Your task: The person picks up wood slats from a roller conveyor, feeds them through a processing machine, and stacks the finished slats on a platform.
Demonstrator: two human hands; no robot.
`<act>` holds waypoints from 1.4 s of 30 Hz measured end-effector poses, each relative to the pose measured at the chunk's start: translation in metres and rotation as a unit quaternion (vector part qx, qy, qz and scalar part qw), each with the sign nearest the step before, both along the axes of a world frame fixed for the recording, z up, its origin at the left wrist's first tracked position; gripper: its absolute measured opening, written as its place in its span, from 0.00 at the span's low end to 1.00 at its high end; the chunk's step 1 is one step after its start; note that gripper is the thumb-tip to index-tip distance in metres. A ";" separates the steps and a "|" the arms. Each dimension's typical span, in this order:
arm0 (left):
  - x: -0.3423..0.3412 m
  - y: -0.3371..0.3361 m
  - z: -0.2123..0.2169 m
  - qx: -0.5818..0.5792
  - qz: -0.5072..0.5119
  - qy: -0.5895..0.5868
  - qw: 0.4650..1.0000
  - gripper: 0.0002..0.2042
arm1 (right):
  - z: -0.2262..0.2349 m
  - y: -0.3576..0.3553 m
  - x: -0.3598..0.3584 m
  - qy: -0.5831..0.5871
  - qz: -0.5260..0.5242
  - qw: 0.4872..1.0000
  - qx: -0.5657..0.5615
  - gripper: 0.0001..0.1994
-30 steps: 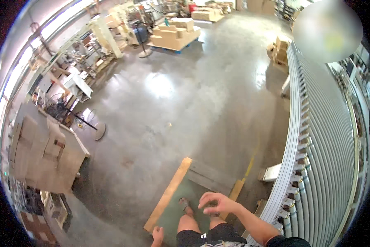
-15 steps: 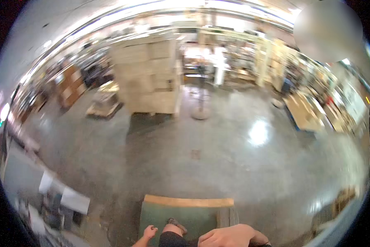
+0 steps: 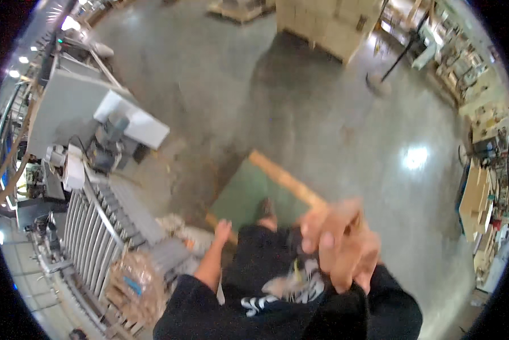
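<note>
My left hand (image 3: 224,229) hangs low at my left side, fingers curled in, with nothing showing in it. It is over the edge of a green platform (image 3: 234,190) with a wooden border strip. Raised in front of my chest, my right hand (image 3: 345,246) looks large and blurred. Its fingers are bent, and I cannot make out anything held in them. A shoe (image 3: 264,208) of mine rests on the green surface. Below my hands is my black shirt (image 3: 254,266) with pale printing.
To the left runs a roller conveyor (image 3: 90,238), with a plastic-wrapped brown bundle (image 3: 132,286) beside it. Beyond are a grey table (image 3: 67,113) and a white panel (image 3: 132,122). A tall carton stack (image 3: 322,25), a round-based stand (image 3: 377,85) and flat cardboard (image 3: 476,198) stand farther off.
My view has tipped down and swung left, bringing the conveyor and my shirt into sight. My right hand has come up closer to the camera; my left hand still hangs at my side.
</note>
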State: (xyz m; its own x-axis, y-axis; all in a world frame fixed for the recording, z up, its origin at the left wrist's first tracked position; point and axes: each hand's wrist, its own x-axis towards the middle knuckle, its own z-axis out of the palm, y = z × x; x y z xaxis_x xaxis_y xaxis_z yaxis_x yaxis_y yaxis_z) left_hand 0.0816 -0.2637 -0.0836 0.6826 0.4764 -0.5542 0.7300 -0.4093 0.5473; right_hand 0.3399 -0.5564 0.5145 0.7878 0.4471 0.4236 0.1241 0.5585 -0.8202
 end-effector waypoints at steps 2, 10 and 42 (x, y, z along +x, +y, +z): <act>-0.027 0.006 -0.017 -0.089 0.137 -0.212 0.963 0.20 | 0.024 0.010 -0.002 0.086 0.025 0.996 0.029 0.21; -0.007 -0.048 0.019 -0.169 0.331 -0.049 0.927 0.22 | 0.027 0.005 0.087 0.105 0.039 0.991 -0.078 0.19; 0.095 -0.030 0.017 -0.154 0.546 0.007 0.823 0.30 | -0.024 0.225 0.248 0.037 0.379 0.924 -0.015 0.24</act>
